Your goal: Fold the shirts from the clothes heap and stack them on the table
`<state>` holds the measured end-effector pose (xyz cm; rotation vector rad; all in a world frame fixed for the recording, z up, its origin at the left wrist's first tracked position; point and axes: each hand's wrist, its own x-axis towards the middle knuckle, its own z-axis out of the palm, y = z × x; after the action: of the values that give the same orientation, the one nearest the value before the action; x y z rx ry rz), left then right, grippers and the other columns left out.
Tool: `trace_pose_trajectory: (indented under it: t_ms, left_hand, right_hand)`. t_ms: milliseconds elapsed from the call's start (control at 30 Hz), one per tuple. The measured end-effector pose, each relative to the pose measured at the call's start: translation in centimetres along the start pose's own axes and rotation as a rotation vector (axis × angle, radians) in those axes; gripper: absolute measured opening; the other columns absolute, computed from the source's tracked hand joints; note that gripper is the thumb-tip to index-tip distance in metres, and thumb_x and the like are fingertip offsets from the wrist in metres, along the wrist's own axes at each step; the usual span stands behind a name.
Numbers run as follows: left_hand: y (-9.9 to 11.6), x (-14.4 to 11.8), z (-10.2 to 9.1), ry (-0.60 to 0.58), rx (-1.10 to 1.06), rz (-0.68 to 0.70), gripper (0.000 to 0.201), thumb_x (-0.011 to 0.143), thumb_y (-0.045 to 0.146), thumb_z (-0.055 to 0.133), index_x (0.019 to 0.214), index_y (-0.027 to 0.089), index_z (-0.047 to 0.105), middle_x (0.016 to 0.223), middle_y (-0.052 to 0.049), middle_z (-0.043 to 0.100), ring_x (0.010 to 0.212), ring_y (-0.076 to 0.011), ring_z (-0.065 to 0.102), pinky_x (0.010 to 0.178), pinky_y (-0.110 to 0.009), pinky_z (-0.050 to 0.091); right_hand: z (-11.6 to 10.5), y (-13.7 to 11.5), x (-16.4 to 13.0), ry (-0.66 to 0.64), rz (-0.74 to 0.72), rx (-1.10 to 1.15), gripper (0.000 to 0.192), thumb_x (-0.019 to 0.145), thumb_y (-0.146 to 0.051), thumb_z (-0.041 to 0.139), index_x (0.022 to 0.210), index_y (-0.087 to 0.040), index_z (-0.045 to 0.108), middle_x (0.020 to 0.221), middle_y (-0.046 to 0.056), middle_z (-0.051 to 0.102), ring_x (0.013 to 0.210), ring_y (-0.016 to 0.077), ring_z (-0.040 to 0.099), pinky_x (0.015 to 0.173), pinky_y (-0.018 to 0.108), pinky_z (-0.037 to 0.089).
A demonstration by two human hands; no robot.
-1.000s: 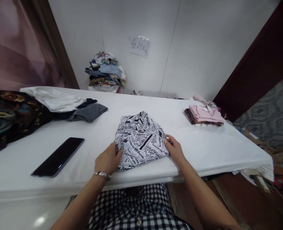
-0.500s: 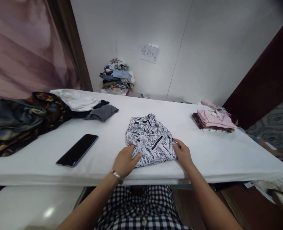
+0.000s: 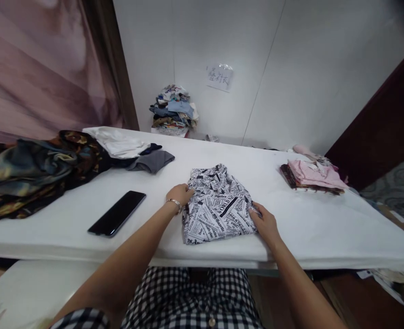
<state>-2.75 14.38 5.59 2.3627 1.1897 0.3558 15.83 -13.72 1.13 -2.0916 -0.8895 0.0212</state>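
Note:
A black-and-white newspaper-print shirt (image 3: 218,210), folded into a compact bundle with its collar at the far side, lies on the white-covered table (image 3: 160,224) near the front edge. At its left edge, close to the collar end, is my left hand (image 3: 181,194), with a bracelet at the wrist; its fingers are closed on the fabric, the tips partly hidden. My right hand (image 3: 265,223) pinches the shirt's right edge between thumb and fingers.
A black phone (image 3: 118,214) lies left of the shirt. Beyond it are a grey garment (image 3: 152,161), a white one (image 3: 119,142) and a dark patterned heap (image 3: 47,169). Folded pink clothes (image 3: 316,174) are stacked at right. A clothes pile (image 3: 174,109) stands beyond the table's back edge.
My left hand has moved from the shirt's near left corner up along its left side. The near left corner now lies spread out flatter. My right hand stays at the right edge.

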Motion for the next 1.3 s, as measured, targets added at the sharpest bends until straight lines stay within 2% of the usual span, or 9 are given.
trace_pose_trajectory:
  t_ms: [167,333,600,700,800,933,1067,1200,1300]
  left_hand:
    - [1.8,1.8,1.3,-0.045,-0.098,0.072,0.037,0.083,0.048,0.042,0.074,0.018,0.064,0.076,-0.002,0.069,0.074,-0.0182,0.061,0.063,-0.025,0.042]
    - [0.7,1.2,0.4,0.006,-0.096,0.015,0.037,0.08,0.049,0.045,0.077,0.018,0.065,0.084,-0.007,0.071,0.078,-0.0218,0.062,0.065,-0.028,0.041]
    - [0.0,-4.5,-1.9,0.014,-0.203,-0.003,0.055,0.082,0.061,0.04,0.111,0.019,0.061,0.106,-0.008,0.069,0.087,-0.0235,0.064,0.075,-0.033,0.047]
    - [0.2,-7.0,-0.9,-0.027,-0.228,0.066,0.066,0.081,0.063,0.042,0.13,0.019,0.05,0.12,-0.011,0.063,0.093,-0.0256,0.064,0.077,-0.037,0.05]
    - [0.4,-8.4,1.0,0.005,-0.198,0.166,0.067,0.082,0.06,0.045,0.134,0.018,0.045,0.131,-0.012,0.057,0.113,-0.0283,0.057,0.093,-0.042,0.046]
    - [0.4,-8.4,3.0,0.1,-0.067,0.256,0.063,0.082,0.056,0.047,0.129,0.015,0.05,0.129,-0.014,0.058,0.12,-0.0301,0.052,0.102,-0.046,0.039]
    - [0.1,-8.0,3.6,0.155,-0.015,0.325,0.057,0.084,0.053,0.047,0.126,0.015,0.053,0.126,-0.014,0.06,0.117,-0.0293,0.053,0.103,-0.045,0.039]
    - [0.0,-8.0,3.5,0.15,0.009,0.319,0.052,0.085,0.049,0.045,0.124,0.015,0.054,0.125,-0.013,0.061,0.116,-0.0282,0.054,0.103,-0.044,0.04]
    - [0.1,-8.0,3.4,0.135,0.021,0.301,0.053,0.086,0.048,0.044,0.124,0.014,0.054,0.125,-0.014,0.06,0.116,-0.0283,0.053,0.103,-0.043,0.039]
  right_hand:
    - [0.3,0.7,0.2,0.008,-0.003,-0.011,0.045,0.084,-0.044,0.048,0.117,-0.019,0.064,0.113,0.01,0.068,0.102,0.0259,0.062,0.092,0.042,0.047]
    - [0.5,1.1,0.3,0.003,-0.004,-0.009,0.043,0.084,-0.042,0.047,0.116,-0.018,0.065,0.113,0.01,0.068,0.103,0.0254,0.062,0.093,0.041,0.047]
    - [-0.1,0.2,0.4,-0.043,0.009,-0.083,0.04,0.083,-0.044,0.05,0.111,-0.021,0.068,0.107,0.009,0.069,0.099,0.026,0.063,0.089,0.04,0.048]
    - [-1.3,-0.7,1.8,-0.054,-0.065,-0.144,0.038,0.083,-0.048,0.052,0.105,-0.022,0.07,0.101,0.008,0.069,0.096,0.0253,0.062,0.087,0.038,0.047]
    - [-1.7,-1.5,4.8,-0.01,-0.13,-0.187,0.04,0.083,-0.05,0.051,0.105,-0.022,0.069,0.102,0.008,0.068,0.094,0.0238,0.061,0.085,0.036,0.047]
    - [0.6,-2.2,10.2,-0.12,-0.054,-0.168,0.046,0.079,-0.056,0.054,0.105,-0.022,0.07,0.102,0.009,0.07,0.091,0.0248,0.063,0.082,0.036,0.046]
    - [4.1,-2.7,14.5,-0.191,0.088,-0.086,0.049,0.065,-0.056,0.068,0.098,-0.021,0.072,0.102,0.012,0.071,0.098,0.0307,0.064,0.085,0.039,0.046]
    - [6.1,-2.8,16.4,-0.175,0.102,-0.027,0.032,0.063,-0.04,0.07,0.088,-0.02,0.074,0.099,0.01,0.073,0.097,0.0293,0.064,0.084,0.036,0.046]
    - [6.6,-2.3,16.7,-0.162,0.157,0.027,0.027,0.069,-0.034,0.062,0.086,-0.017,0.074,0.085,0.007,0.074,0.082,0.0243,0.067,0.073,0.032,0.05]
